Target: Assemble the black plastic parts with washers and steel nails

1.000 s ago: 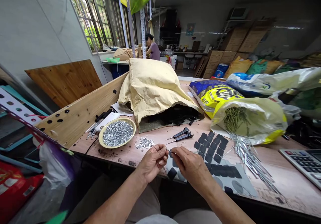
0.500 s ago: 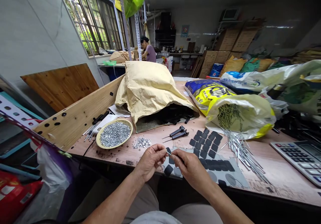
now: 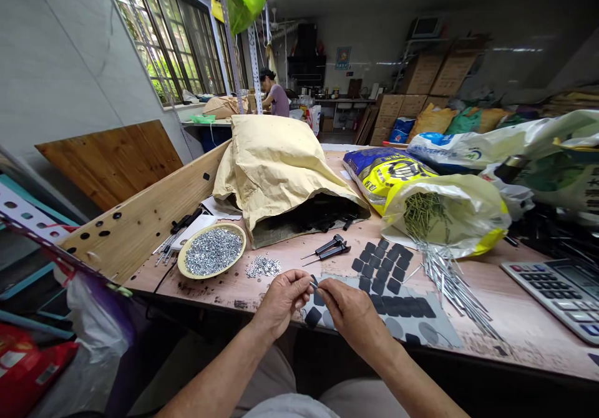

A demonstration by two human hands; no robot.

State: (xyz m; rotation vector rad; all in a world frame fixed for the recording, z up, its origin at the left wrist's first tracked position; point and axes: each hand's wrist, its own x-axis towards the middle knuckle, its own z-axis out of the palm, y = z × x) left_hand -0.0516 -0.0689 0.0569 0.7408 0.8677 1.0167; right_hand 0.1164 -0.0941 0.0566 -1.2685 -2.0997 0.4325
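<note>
head view, forward and down, close over workbench (image 3: 262, 293)

We are finding print on several things, yet none of it is coming through as words or numbers. The yellow and blue bag (image 3: 393, 178) at the middle of the table is carrying large black characters on its yellow face, too creased for us to read. The white sack (image 3: 468, 150) at the far right is showing a small blue and green logo without a legible name. The calculator (image 3: 556, 290) at the near right is showing keys with markings too small to read. The poster (image 3: 343, 57) on the far wall is appearing only as blurred colour.
</note>
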